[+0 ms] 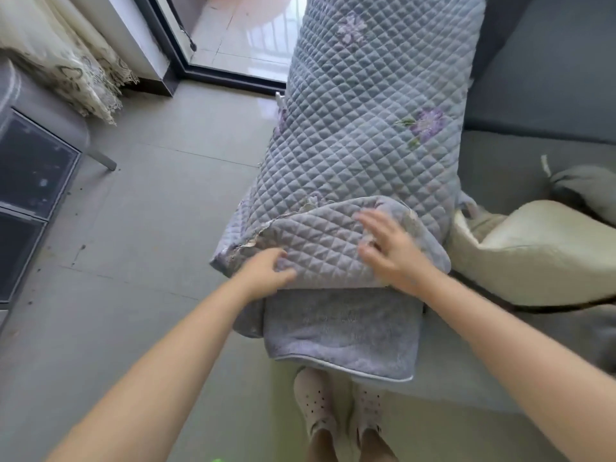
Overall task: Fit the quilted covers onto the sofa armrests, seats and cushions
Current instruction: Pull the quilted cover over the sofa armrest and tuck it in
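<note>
Covering armrest: two hands (one cover)

Grey tiled floor runs to a dark-framed glass door at the top, with bright daylight on the pale tiles beyond it. A cream lace curtain hangs at upper left, its hem above the floor. Below it stands a grey cabinet with dark glass fronts, on a slanted metal leg
</note>
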`<action>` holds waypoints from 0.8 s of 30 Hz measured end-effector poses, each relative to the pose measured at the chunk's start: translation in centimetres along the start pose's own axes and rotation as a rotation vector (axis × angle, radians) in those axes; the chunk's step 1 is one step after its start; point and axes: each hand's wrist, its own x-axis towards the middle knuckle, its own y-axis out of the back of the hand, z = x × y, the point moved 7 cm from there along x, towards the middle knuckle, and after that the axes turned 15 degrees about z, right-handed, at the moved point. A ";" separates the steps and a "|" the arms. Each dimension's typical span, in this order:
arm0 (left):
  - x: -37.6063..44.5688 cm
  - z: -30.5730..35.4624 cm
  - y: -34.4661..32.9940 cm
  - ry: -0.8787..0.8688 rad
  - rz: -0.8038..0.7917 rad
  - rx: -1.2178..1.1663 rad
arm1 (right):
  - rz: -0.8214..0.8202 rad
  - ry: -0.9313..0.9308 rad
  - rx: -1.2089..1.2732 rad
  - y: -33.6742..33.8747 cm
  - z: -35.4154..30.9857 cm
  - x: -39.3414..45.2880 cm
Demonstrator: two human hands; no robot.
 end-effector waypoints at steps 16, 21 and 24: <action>-1.8 2.4 -3.9 -0.128 0.443 0.272 | 0.022 0.676 -0.520 -0.3 0.4 2.3; -4.1 3.3 -2.9 -0.013 0.660 -0.010 | 0.110 0.671 -0.297 0.7 -2.7 -0.1; -5.3 4.7 -2.6 0.066 0.741 -0.295 | 0.177 0.555 -0.167 2.0 -3.7 -0.5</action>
